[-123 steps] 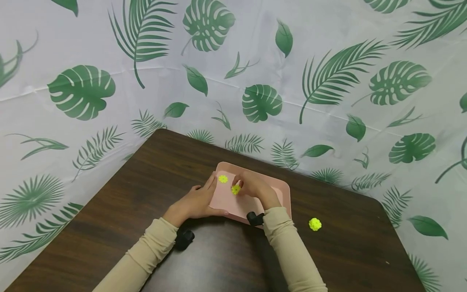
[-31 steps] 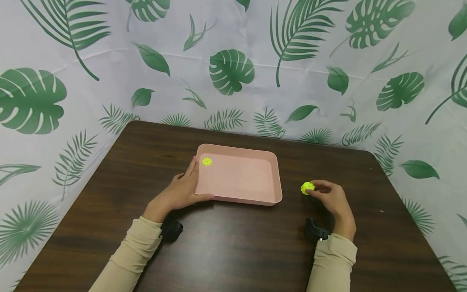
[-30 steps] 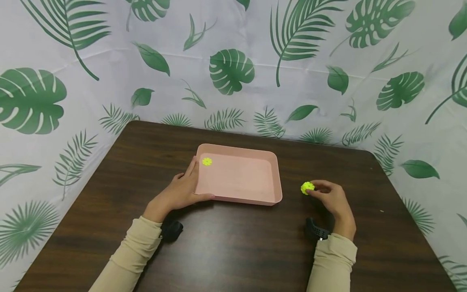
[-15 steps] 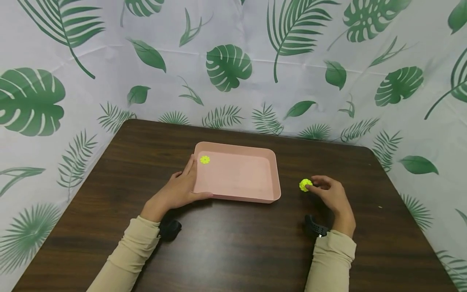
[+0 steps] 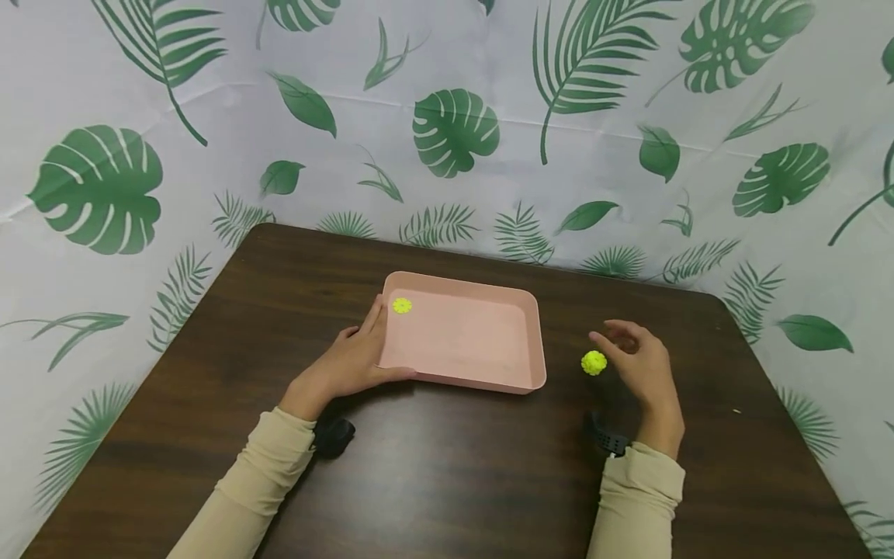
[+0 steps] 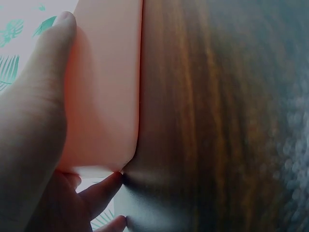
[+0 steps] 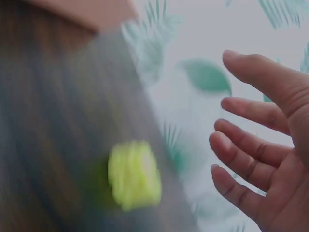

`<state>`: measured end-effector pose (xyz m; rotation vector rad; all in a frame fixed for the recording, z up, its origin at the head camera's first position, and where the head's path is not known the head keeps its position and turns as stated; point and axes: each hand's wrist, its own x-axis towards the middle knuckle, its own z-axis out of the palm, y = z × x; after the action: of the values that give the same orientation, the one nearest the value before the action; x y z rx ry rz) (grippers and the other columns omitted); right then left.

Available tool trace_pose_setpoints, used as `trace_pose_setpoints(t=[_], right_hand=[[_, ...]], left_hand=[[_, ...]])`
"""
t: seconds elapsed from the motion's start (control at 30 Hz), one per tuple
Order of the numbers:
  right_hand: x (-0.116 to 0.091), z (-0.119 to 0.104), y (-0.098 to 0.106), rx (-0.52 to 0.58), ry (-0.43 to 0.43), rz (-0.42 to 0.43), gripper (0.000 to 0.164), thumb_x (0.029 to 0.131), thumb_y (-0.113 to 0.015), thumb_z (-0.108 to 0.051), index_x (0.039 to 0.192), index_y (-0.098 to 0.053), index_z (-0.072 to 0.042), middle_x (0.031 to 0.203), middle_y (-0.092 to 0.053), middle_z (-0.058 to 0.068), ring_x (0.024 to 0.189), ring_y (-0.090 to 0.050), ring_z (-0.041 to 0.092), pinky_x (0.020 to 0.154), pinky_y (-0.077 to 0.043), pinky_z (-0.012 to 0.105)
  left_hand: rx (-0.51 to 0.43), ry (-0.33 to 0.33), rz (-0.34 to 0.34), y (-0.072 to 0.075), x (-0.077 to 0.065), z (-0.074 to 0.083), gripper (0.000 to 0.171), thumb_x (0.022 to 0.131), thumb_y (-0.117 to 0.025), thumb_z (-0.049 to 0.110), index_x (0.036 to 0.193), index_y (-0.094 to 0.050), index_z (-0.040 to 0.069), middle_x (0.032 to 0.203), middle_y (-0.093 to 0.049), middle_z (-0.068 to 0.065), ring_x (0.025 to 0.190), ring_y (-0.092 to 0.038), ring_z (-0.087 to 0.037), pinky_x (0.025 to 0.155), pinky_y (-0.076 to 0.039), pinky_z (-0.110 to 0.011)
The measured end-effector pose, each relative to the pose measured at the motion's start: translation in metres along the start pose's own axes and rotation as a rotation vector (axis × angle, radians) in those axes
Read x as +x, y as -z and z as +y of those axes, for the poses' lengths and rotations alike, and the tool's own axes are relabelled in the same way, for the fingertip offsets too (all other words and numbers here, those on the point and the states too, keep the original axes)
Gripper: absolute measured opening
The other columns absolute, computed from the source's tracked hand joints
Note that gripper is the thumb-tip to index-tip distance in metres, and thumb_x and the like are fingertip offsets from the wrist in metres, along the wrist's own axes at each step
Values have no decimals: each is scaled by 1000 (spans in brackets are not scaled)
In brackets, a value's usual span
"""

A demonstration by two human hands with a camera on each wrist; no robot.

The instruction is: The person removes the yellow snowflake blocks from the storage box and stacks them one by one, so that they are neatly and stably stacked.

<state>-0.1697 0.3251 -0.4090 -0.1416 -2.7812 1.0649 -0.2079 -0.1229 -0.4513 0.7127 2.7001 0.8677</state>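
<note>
The pink rectangular tray (image 5: 461, 334) sits on the dark table, its left end against my left hand (image 5: 349, 361). In the head view the thumb lies along the front rim and the straight fingers along the left side. The left wrist view shows that thumb over the tray's outer wall (image 6: 106, 87), fingertips at its lower corner. One yellow flower-shaped disc (image 5: 402, 306) lies flat in the tray's back left corner. Right of the tray stands a small stack of yellow flower-shaped discs (image 5: 594, 362), blurred in the right wrist view. My right hand (image 5: 646, 365) hovers beside it, fingers spread and empty.
The brown wood-grain table (image 5: 447, 473) reaches back to a white cloth (image 5: 503, 46) printed with green leaves. A tiny pale speck (image 5: 736, 411) lies on the right of the table. Both wrists carry black cameras.
Earliest, my right hand held a yellow disc over the tray. Later it pinched the stack on the table; now it has let go and drawn slightly up and away. My left hand stays at the tray.
</note>
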Motion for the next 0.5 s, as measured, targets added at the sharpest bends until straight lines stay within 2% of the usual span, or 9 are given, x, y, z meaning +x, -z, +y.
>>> trace_pose_setpoints(t=[0.2, 0.27, 0.5], right_hand=[[14, -48, -30, 7, 131, 39, 45, 100, -72, -33, 132, -67, -2, 114, -68, 19, 97, -62, 27, 84, -48, 30], [20, -66, -44, 32, 167, 17, 43, 98, -74, -30, 130, -68, -2, 113, -69, 18, 95, -63, 27, 82, -49, 27], [43, -128, -106, 106, 296, -173, 40, 97, -75, -27, 130, -69, -6, 114, -68, 16, 99, -65, 29, 88, -55, 46]], left_hand=[[17, 3, -18, 2, 1, 2, 121, 92, -67, 65, 161, 2, -7, 171, 9, -22, 149, -38, -34, 118, -23, -63], [12, 5, -20, 2, 1, 3, 122, 92, -67, 65, 162, 2, -7, 171, 10, -21, 146, -43, -34, 118, -23, -63], [10, 17, -2, 2, -4, 0, 122, 91, -67, 67, 162, -1, -7, 171, 7, -21, 141, -50, -32, 118, -24, -61]])
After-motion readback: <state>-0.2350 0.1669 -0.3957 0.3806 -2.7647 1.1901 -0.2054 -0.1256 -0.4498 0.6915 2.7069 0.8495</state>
